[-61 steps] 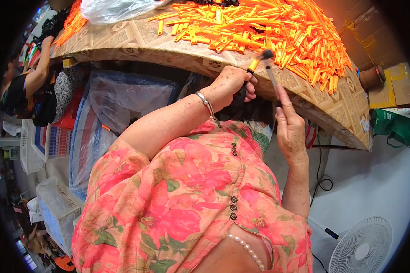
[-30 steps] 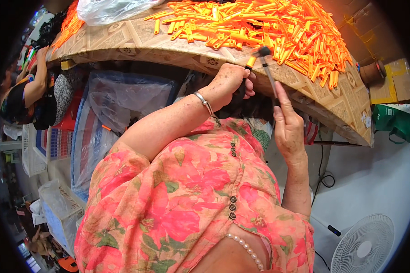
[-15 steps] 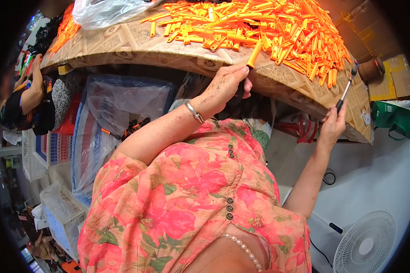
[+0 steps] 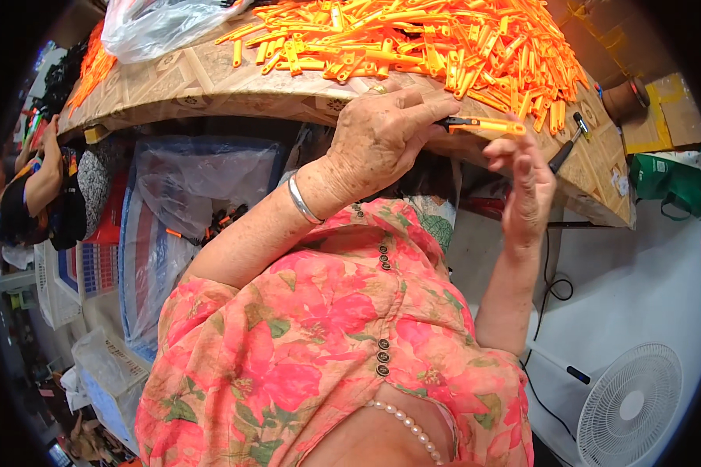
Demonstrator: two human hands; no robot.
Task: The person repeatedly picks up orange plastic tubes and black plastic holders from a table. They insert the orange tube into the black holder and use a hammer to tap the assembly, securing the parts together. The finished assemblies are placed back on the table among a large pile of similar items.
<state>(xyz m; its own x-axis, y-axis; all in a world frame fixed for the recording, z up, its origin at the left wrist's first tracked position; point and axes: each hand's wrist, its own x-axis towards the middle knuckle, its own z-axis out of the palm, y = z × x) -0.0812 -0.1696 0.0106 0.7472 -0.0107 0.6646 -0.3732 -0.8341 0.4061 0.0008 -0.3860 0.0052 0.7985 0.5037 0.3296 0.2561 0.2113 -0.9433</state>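
Note:
My left hand (image 4: 383,134) is closed around the black end of an orange-and-black plastic handle (image 4: 487,125), which points right, in front of the table edge. Close to its orange tip is my right hand (image 4: 524,183), open with fingers bent and apart; whether a fingertip touches the handle I cannot tell. A small hammer (image 4: 566,148) with a black grip and metal head lies at the table's right edge, just beyond my right hand. Across the table spreads a large heap of orange plastic handles (image 4: 475,47).
The patterned tabletop (image 4: 171,71) curves in front of me, with a clear plastic bag (image 4: 163,31) at its far left. A brown spool (image 4: 625,101) and cardboard stand right. A lined bin (image 4: 202,167) is below left, a white fan (image 4: 631,405) lower right. Another person (image 4: 47,167) works at left.
The hammer has left my right hand and lies on the table. My right hand has moved left toward the handle. The handle has swung from pointing up to lying level, pointing right.

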